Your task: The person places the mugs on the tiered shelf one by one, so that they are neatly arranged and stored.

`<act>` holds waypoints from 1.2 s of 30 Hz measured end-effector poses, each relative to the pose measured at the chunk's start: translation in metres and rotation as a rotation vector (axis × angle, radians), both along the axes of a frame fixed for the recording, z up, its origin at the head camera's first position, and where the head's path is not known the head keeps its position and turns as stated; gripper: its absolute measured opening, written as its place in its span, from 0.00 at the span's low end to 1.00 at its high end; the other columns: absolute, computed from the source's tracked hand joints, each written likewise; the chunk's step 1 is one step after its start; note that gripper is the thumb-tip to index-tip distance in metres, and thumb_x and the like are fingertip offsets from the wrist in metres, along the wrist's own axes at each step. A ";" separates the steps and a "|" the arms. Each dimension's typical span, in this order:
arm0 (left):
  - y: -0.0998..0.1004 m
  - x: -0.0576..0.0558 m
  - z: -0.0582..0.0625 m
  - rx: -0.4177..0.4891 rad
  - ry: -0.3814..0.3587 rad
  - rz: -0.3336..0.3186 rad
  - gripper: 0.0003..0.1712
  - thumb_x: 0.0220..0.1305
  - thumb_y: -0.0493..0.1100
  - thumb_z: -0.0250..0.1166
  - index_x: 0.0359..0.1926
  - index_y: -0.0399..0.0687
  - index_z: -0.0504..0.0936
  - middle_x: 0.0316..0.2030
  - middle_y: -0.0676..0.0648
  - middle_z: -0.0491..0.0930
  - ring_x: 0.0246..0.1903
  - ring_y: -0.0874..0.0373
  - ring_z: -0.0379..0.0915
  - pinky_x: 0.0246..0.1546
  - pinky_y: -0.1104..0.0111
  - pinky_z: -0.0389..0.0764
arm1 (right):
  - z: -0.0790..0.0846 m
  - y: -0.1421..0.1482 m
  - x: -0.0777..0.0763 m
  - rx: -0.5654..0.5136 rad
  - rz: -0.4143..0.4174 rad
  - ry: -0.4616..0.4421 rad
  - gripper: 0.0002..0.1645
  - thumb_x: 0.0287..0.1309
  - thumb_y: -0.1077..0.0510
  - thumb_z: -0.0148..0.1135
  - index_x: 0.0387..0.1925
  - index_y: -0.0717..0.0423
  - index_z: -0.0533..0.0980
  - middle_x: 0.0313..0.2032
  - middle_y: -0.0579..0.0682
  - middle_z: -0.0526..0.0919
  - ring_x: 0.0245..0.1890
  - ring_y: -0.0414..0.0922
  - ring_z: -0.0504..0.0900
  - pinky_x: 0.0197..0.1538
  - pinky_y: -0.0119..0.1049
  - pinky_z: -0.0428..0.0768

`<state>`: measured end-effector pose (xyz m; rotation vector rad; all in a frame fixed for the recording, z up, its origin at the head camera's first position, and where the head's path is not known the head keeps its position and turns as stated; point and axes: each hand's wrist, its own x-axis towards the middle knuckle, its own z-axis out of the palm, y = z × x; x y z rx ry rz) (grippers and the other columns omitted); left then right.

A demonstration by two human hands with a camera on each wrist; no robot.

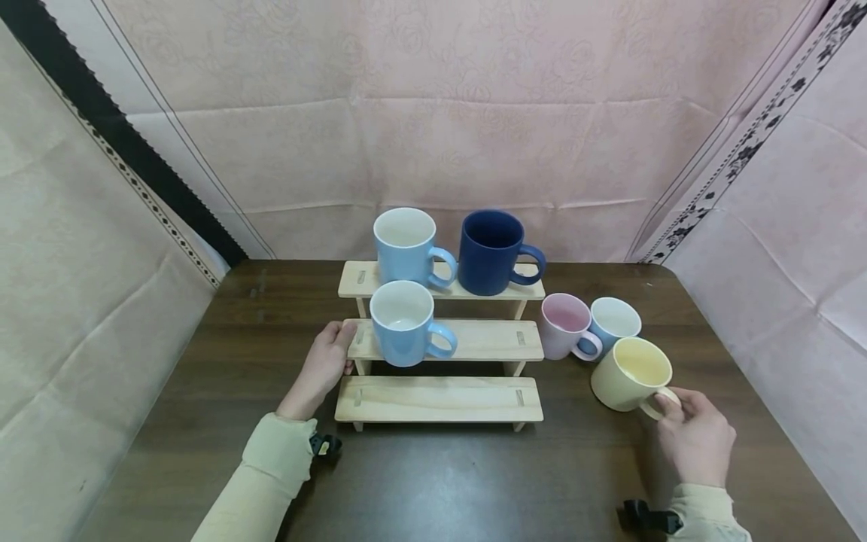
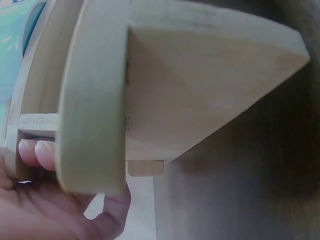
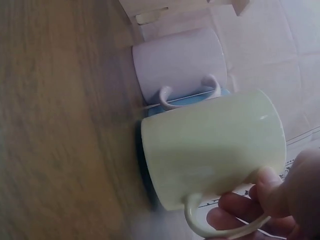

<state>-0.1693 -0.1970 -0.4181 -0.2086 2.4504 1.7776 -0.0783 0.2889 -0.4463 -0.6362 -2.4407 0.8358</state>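
Observation:
My left hand [image 1: 323, 367] grips the left end of the middle board of a three-step wooden rack [image 1: 440, 399]. Its fingertips [image 2: 45, 154] show curled at the board's end in the left wrist view. With thumb and fingers, my right hand [image 1: 698, 436] pinches the handle of a pale yellow mug [image 1: 619, 380], held low over the table at the rack's right. The mug stands mouth up, leaning slightly. A light blue mug [image 1: 400, 342] sits at the left of the middle step, its handle to the right.
The top step holds another light blue mug [image 1: 400, 260] and a dark blue mug [image 1: 484, 263]. Beside the rack's right end stand a pink mug [image 1: 555, 342] and a third light blue mug [image 1: 606, 331], partly hidden. Patterned cloth [image 1: 440, 150] walls the brown table [image 1: 460, 489] in.

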 end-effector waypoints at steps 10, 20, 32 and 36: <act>0.000 -0.001 0.002 0.000 0.001 -0.004 0.24 0.78 0.54 0.42 0.53 0.35 0.67 0.27 0.46 0.66 0.23 0.56 0.64 0.26 0.69 0.70 | 0.019 -0.002 0.007 0.036 -0.033 -0.013 0.14 0.61 0.53 0.66 0.43 0.57 0.83 0.40 0.58 0.85 0.28 0.29 0.72 0.38 0.38 0.68; -0.001 0.000 0.003 0.004 0.005 0.002 0.24 0.78 0.53 0.42 0.53 0.34 0.67 0.26 0.47 0.66 0.22 0.57 0.64 0.25 0.69 0.70 | 0.052 -0.012 0.019 0.041 -0.022 0.026 0.13 0.60 0.52 0.67 0.43 0.54 0.84 0.40 0.58 0.85 0.27 0.12 0.60 0.36 0.30 0.66; 0.000 -0.001 0.000 0.011 0.004 0.005 0.22 0.78 0.52 0.42 0.52 0.35 0.67 0.25 0.47 0.67 0.21 0.56 0.64 0.24 0.69 0.70 | 0.078 -0.035 0.022 0.059 0.083 0.147 0.09 0.57 0.56 0.70 0.40 0.54 0.85 0.29 0.37 0.86 0.25 0.12 0.67 0.31 0.22 0.66; 0.000 -0.001 -0.001 0.016 0.003 0.005 0.23 0.78 0.52 0.43 0.52 0.35 0.67 0.26 0.46 0.66 0.21 0.56 0.64 0.24 0.69 0.70 | 0.083 -0.046 0.019 0.054 0.131 0.178 0.09 0.56 0.59 0.70 0.40 0.56 0.84 0.32 0.52 0.87 0.26 0.13 0.70 0.30 0.18 0.67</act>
